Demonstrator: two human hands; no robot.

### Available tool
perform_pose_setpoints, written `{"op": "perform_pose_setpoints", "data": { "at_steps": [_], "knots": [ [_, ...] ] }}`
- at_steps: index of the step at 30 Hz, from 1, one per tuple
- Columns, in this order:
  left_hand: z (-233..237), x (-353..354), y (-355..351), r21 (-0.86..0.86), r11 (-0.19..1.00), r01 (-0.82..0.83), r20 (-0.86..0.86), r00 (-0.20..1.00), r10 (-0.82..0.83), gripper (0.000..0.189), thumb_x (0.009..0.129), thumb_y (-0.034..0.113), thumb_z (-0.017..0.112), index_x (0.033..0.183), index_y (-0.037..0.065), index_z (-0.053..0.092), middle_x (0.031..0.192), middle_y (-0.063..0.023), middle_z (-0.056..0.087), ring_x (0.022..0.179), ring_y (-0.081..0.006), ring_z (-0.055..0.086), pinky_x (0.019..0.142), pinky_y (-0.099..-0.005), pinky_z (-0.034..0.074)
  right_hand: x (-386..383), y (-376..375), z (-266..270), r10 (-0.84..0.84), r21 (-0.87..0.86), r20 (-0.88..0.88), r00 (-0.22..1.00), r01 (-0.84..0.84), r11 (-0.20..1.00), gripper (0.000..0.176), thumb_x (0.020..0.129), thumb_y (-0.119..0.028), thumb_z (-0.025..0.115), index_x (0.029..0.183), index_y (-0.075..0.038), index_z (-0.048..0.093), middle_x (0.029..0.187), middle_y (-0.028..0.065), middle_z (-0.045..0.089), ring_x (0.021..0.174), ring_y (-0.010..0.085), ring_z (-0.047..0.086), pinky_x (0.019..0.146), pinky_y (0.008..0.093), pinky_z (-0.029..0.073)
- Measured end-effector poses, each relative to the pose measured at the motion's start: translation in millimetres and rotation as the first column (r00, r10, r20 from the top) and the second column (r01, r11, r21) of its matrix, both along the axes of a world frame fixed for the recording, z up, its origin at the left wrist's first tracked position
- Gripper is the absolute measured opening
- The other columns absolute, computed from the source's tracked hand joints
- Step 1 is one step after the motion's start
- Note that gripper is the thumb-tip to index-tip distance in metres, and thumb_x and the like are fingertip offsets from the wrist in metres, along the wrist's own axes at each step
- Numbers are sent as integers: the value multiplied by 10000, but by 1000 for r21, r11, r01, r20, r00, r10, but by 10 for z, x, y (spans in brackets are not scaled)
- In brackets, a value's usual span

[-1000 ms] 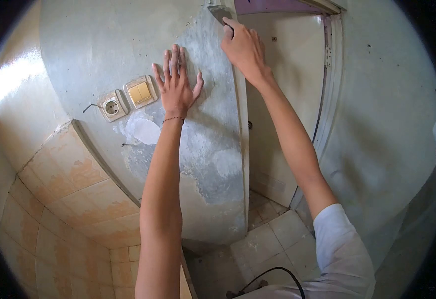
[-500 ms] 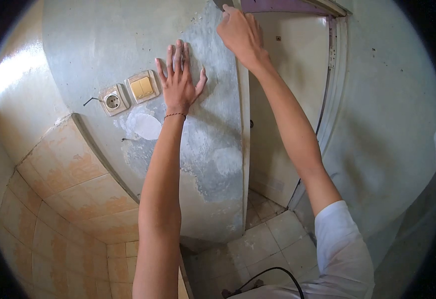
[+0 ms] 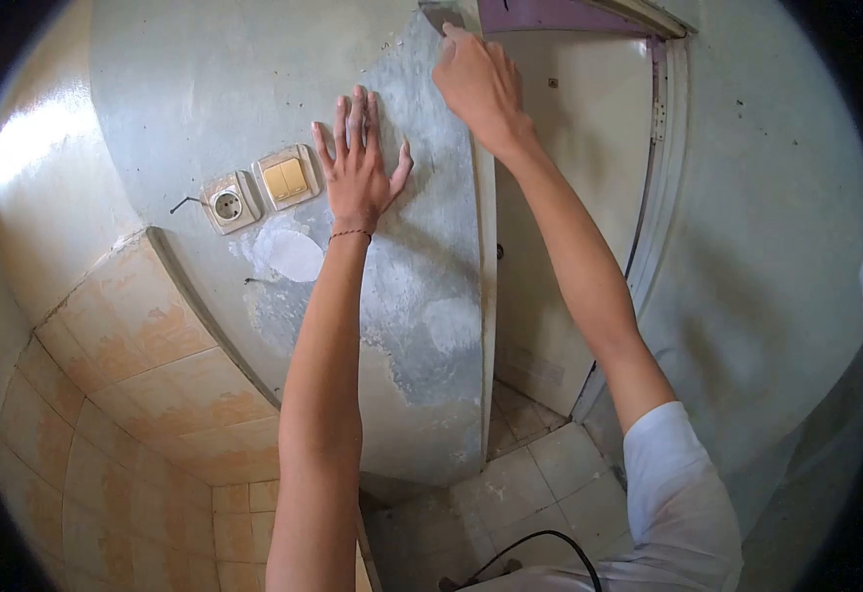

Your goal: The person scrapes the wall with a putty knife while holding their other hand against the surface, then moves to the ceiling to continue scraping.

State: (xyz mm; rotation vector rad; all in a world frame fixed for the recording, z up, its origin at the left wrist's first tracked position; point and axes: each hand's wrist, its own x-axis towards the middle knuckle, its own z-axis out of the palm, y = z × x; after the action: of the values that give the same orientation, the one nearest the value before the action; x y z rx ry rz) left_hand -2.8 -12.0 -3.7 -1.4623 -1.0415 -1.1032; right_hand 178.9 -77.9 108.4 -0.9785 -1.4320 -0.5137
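Here's the wall [image 3: 215, 79], pale green and smooth up top, and right down its outer side runs a big grey patch [image 3: 427, 365], scuffed, mottled, ragged along its lower edge! The left hand [image 3: 358, 187] lies spread against it, fingers fanned upward, thumb out wide. Up high, near the wall's corner, the right hand [image 3: 481, 89] pinches a blade [image 3: 441, 14], its flat grey face at the top of the patch; the grip is hidden behind the fingers.

Left of the spread fingers sits the switch [image 3: 285, 180], cream-yellow, with the socket [image 3: 226, 205] just beside it and a white oval [image 3: 295, 257] below. Over to the left, orange-marked tiles [image 3: 155, 306] climb to a raised edge. Past the corner stands a pale door [image 3: 589, 148], a purple strip [image 3: 560, 18] above it, and down below, a tiled floor [image 3: 510, 483], dusty and grey, with a black cable [image 3: 550, 533] looping near the shirt.
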Motion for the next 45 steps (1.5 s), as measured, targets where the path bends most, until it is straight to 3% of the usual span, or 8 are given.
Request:
{"op": "perform_pose_setpoints", "data": {
  "at_steps": [7,15,21,28,31,37,43,45],
  "knots": [
    [8,-14,12,-4,1000,30,5,1000,-30,817,1008,520,535,1693,119,337,1769,-51,276,1643,-242,207,1334,-555,44,-17,21,144,-2,31,-2,1000,2,1000,308,965,-132,530,1146,18,729,1030,336,739,1008,549,711,894,585,583],
    [3,-10,13,-10,999,37,7,999,-37,820,1009,519,533,1697,123,327,1772,-50,269,1650,-241,188,1335,-558,42,4,286,213,95,106,40,995,-99,989,450,1024,-185,499,1407,-16,666,1099,346,732,1045,538,706,957,579,570],
    [9,2,16,-2,1000,12,7,1000,-12,821,1009,521,531,1696,122,328,1768,-51,278,1651,-240,184,1337,-553,35,-39,141,51,125,-31,0,992,-125,992,460,1052,-232,467,1430,-50,655,1184,341,721,1138,521,685,1048,568,528],
    [7,-2,3,-6,1000,20,9,1000,-20,808,1012,525,522,1688,117,347,1766,-54,285,1641,-242,215,1334,-554,49,-55,209,188,163,78,-2,987,-162,984,439,1029,-218,485,1368,-26,687,1163,348,721,1131,537,680,1035,574,536],
    [8,9,17,10,1000,10,3,1000,-10,808,1011,524,525,1690,123,347,1768,-47,282,1640,-236,216,1335,-547,52,0,89,88,140,-77,-1,990,-139,987,464,1026,-227,477,1392,-26,680,1158,319,724,1115,531,674,1042,549,525],
    [-5,5,23,16,999,33,9,999,-33,812,1010,526,527,1691,125,344,1766,-44,287,1641,-230,214,1336,-543,52,-19,133,211,105,-4,-37,994,-105,994,453,993,-160,507,1375,6,683,1008,337,742,1027,528,717,966,560,568],
    [30,1,6,16,998,56,19,998,-57,812,1009,519,544,1687,117,351,1766,-53,287,1644,-235,210,1335,-551,45,1,95,166,157,70,35,987,-159,985,467,979,-172,517,1365,34,683,1142,329,735,1095,518,702,1001,548,560],
    [7,-7,-2,1,999,45,8,999,-45,816,1009,518,548,1689,117,344,1767,-54,284,1643,-236,212,1334,-555,49,4,58,337,175,-89,-20,984,-176,980,463,990,-181,513,1371,18,684,1180,337,723,1111,524,694,1005,551,560]
  ]
}}
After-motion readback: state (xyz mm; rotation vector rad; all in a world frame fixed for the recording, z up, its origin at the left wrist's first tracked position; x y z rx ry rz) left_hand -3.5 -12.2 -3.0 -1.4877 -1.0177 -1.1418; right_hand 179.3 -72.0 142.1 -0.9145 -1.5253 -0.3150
